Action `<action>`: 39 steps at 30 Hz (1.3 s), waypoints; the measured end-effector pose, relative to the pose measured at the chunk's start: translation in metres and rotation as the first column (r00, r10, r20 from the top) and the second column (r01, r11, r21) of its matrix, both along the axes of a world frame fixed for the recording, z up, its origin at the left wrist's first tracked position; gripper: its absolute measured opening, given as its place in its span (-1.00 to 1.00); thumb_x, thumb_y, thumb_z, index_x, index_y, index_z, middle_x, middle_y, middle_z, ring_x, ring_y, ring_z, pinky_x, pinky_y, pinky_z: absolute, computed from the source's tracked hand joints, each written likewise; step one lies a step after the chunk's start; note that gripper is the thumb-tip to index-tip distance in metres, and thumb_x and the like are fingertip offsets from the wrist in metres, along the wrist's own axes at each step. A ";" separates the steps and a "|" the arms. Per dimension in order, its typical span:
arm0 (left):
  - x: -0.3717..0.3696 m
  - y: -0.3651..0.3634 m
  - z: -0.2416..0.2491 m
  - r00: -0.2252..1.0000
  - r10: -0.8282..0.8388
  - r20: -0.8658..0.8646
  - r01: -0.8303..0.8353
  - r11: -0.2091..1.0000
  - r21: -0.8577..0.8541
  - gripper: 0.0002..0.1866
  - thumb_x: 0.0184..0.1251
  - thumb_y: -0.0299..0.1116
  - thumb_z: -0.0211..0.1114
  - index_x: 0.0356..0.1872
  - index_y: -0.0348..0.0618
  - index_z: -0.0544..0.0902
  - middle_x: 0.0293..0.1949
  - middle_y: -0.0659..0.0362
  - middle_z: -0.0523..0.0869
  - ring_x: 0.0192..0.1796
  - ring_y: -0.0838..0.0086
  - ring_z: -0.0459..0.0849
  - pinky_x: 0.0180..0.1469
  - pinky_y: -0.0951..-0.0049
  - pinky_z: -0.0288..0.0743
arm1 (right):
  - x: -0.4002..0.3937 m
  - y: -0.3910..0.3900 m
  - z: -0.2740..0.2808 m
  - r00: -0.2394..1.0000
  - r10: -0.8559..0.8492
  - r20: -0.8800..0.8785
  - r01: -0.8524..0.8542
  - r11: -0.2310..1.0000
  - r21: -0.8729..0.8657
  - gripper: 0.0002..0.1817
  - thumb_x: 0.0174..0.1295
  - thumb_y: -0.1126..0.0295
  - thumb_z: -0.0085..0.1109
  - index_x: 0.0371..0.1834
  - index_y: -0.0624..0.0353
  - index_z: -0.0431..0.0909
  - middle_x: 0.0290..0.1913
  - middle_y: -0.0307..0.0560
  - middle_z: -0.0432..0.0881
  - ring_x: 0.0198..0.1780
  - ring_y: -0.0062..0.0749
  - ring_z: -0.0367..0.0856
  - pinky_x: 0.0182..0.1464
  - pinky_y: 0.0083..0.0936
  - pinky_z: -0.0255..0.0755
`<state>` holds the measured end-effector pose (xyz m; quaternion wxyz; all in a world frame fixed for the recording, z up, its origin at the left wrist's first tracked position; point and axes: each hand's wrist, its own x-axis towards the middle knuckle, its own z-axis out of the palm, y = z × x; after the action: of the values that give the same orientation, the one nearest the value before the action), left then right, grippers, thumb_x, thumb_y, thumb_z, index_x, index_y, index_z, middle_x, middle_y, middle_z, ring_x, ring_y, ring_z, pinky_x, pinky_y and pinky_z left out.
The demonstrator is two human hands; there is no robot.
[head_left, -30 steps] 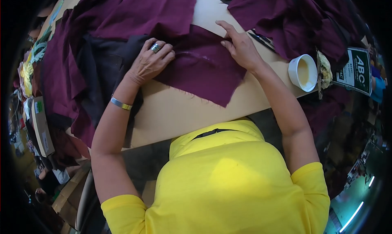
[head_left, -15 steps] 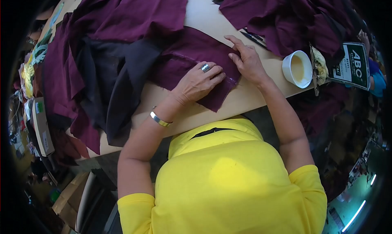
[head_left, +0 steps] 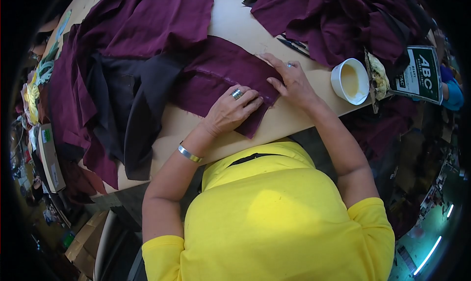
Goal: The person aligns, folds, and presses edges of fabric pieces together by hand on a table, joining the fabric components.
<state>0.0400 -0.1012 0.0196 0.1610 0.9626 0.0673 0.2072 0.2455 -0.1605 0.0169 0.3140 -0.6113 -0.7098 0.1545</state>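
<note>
A maroon fabric panel (head_left: 211,65) lies on the table in front of me, with a pale, shiny line along it and frayed edges. My left hand (head_left: 233,109), with a ring and a bracelet, is curled on the panel's near part, its fingers pressed together on the fabric by that line. My right hand (head_left: 294,85) rests at the panel's right edge, forefinger stretched out and thumb apart from it. Dark lining cloth (head_left: 127,89) spreads from the panel's left side, joined by more maroon cloth (head_left: 157,21) behind it.
To the right, a white bowl (head_left: 336,82) holds a yellowish substance beside a crusted brush or stick (head_left: 378,77). An ABC-labelled can (head_left: 417,77) lies past it. Scissors (head_left: 294,45) sit by a maroon fabric heap (head_left: 319,21). The table's near edge (head_left: 221,151) is by my waist.
The view has shifted slightly, so the table things sit a little further left. My right hand has turned a little and its ring now shows. My left hand stays curled on the fabric.
</note>
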 end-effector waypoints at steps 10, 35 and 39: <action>-0.003 0.000 -0.002 0.998 -0.058 -0.018 0.057 0.998 -0.041 -0.62 -0.04 -0.49 0.14 -0.09 -0.20 0.59 -0.11 0.14 0.53 -0.07 0.32 0.53 0.05 0.29 0.41 | 0.006 0.001 -0.002 0.993 0.003 -0.118 -0.008 0.999 -0.039 -0.38 0.06 0.54 0.19 0.25 -0.04 0.32 0.10 -0.18 0.53 -0.14 -0.32 0.56 0.03 -0.44 0.25; -0.006 -0.002 -0.008 0.979 -0.114 -0.169 0.129 0.988 0.081 -0.51 0.08 -0.39 0.07 0.14 -0.06 0.46 -0.01 0.19 0.44 0.02 0.42 0.51 0.19 0.22 0.30 | 0.007 0.001 -0.003 0.998 0.010 -0.068 -0.014 0.999 -0.048 -0.45 0.10 0.51 0.17 0.22 -0.01 0.34 0.13 -0.19 0.52 -0.08 -0.29 0.57 0.04 -0.43 0.27; -0.005 -0.004 -0.008 0.986 -0.084 -0.142 0.093 0.994 0.056 -0.52 0.10 -0.37 0.07 0.13 -0.05 0.47 -0.02 0.21 0.44 0.04 0.45 0.48 0.21 0.23 0.28 | 0.005 0.000 -0.004 0.996 -0.017 -0.086 0.017 1.000 0.001 -0.45 0.09 0.53 0.18 0.21 -0.01 0.35 0.09 -0.18 0.55 -0.13 -0.27 0.58 0.02 -0.45 0.27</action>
<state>0.0349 -0.1057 0.0116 0.1347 0.9813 0.0291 0.1342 0.2506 -0.1608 0.0133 0.3461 -0.6099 -0.6905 0.1775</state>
